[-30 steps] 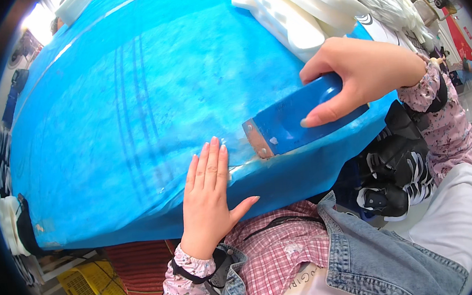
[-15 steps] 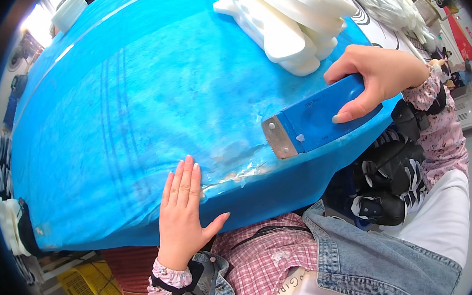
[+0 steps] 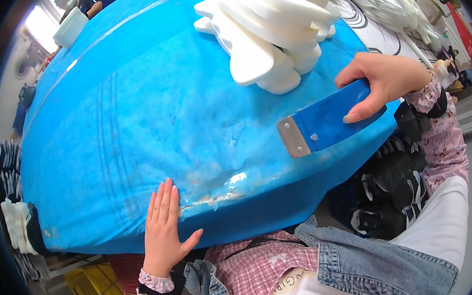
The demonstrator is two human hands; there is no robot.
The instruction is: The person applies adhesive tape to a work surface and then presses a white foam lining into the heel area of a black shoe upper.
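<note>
My right hand point(image 3: 382, 87) grips a blue tape dispenser point(image 3: 330, 117) above the right part of the table's near side. The dispenser's toothed, riveted metal blade points left; no tape roll shows. My left hand point(image 3: 163, 229) lies flat, fingers stretched and thumb apart, over the near edge of the blue-covered table point(image 3: 149, 104). To the right of its fingertips, glossy tape patches point(image 3: 237, 179) and worn spots run along that edge. Beyond the dispenser sits a pile of smooth, shaped white foam pieces point(image 3: 268, 34).
Clear plastic bags point(image 3: 388, 5) are heaped at the far right. Black-and-white items point(image 3: 386, 188) are stacked below the table's right side. A yellow crate point(image 3: 94, 289) stands below left. A person point(image 3: 91, 3) is partly visible at the far left, behind a white roll point(image 3: 70, 28).
My left hand has shifted left along the near edge, still flat. The dispenser in my right hand has moved slightly right. The view has shifted, bringing a person in at the far left.
</note>
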